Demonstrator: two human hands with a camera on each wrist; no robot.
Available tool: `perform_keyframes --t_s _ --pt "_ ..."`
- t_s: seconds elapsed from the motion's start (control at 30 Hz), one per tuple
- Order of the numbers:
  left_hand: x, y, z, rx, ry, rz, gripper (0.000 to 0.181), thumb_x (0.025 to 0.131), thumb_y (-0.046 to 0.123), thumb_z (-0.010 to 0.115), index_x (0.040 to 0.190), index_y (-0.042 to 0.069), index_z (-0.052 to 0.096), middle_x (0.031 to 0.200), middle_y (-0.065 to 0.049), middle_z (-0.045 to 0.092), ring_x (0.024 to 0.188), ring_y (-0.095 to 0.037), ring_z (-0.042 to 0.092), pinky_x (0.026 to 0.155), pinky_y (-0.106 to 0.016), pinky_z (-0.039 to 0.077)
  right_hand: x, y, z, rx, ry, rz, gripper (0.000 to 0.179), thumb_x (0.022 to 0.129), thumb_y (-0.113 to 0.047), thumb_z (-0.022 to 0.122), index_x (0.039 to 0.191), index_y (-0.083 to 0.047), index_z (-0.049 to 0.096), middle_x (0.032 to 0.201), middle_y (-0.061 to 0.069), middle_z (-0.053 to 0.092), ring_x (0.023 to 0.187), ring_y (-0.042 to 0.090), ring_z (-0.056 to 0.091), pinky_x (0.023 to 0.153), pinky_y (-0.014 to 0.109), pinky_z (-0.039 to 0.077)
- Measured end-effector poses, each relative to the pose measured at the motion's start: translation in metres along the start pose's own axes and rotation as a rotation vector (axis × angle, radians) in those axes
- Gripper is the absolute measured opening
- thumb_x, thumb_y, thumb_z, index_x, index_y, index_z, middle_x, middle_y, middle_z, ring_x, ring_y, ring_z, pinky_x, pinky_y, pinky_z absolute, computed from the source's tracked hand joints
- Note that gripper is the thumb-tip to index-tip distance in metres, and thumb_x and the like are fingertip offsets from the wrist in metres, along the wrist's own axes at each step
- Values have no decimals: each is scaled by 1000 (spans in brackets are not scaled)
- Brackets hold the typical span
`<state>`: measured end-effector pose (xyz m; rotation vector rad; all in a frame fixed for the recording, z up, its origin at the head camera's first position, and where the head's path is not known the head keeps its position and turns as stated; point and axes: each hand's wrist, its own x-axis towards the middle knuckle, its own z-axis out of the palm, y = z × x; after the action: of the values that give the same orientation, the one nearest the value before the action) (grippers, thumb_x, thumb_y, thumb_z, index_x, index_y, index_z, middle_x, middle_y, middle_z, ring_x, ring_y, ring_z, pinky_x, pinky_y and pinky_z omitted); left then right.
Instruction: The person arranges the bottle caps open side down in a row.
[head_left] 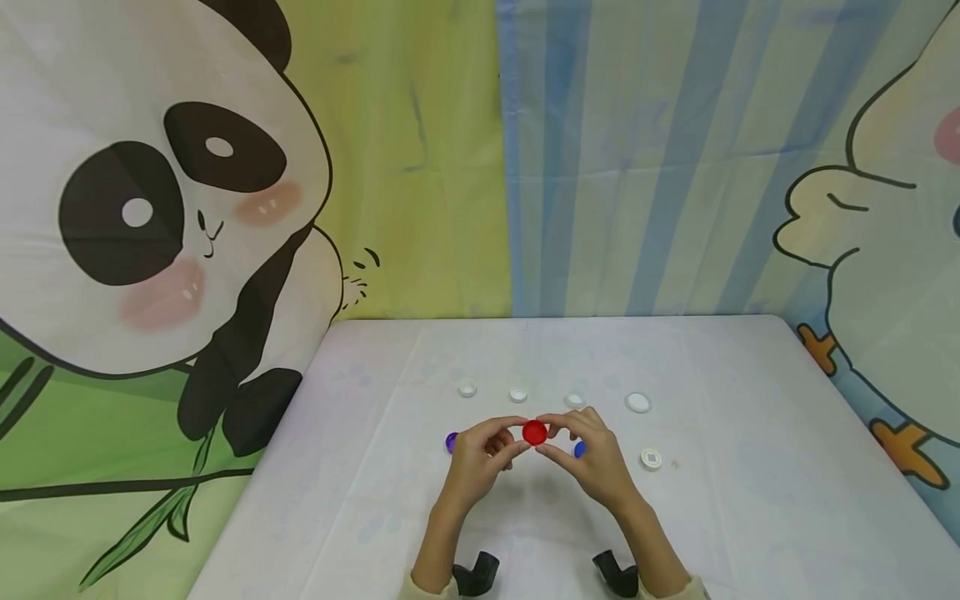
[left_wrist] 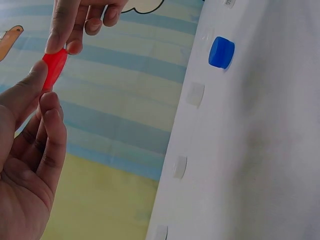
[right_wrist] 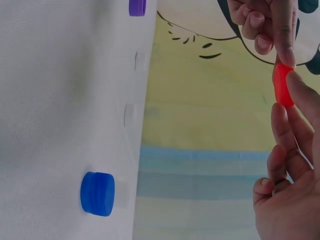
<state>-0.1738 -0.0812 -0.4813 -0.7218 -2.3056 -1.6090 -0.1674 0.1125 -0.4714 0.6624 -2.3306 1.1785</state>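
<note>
Both hands hold one red bottle cap [head_left: 535, 432] between them, raised over the white table. The left hand [head_left: 480, 462] pinches its left edge between thumb and fingers, and the right hand [head_left: 596, 462] pinches the opposite edge. In the left wrist view the red cap [left_wrist: 55, 69] is seen nearly edge-on, as is the same cap [right_wrist: 284, 86] in the right wrist view. A purple cap [head_left: 451, 442] lies beside the left hand, partly covered by it. Behind the right hand a blue cap [head_left: 580, 449] shows in part; the blue cap [right_wrist: 97, 194] is whole in the right wrist view.
Farther back on the table [head_left: 390, 517] lies a row of white caps, among them a left one [head_left: 467, 388] and a right one [head_left: 638, 402]. Another white cap [head_left: 651, 460] sits right of the right hand. Printed curtains hang behind the table's far edge.
</note>
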Motion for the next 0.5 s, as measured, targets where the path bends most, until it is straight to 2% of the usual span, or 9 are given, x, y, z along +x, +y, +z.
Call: perform_keyframes --t_s 0.1,0.27,0.4,0.5 --pt "0 1 0 2 -11 -6 28 81 27 65 107 18 63 66 5 56 50 -3 50 45 -21 46 -1 0 -1 4 1 -2 34 73 -32 73 105 -25 64 82 -11 60 81 6 43 64 25 39" --pt "1 3 0 -13 -32 -11 30 80 29 66 107 17 63 68 4 58 52 -3 51 47 -21 48 -2 1 -3 10 -3 -9 34 73 -32 73 105 -23 64 82 -9 60 82 6 42 64 31 40" --pt "2 22 -5 -33 -59 -49 29 80 19 67 107 9 63 69 -2 59 51 -10 52 48 -22 48 -4 4 -4 4 -6 -27 34 73 -31 74 104 -23 64 83 -7 60 82 7 41 65 32 40" --pt "4 36 -8 -48 -80 -107 28 80 13 67 105 3 64 68 -7 59 49 -16 53 48 -24 49 -5 6 -3 8 1 -48 35 72 -29 75 105 -23 64 83 -6 60 81 7 41 65 31 39"
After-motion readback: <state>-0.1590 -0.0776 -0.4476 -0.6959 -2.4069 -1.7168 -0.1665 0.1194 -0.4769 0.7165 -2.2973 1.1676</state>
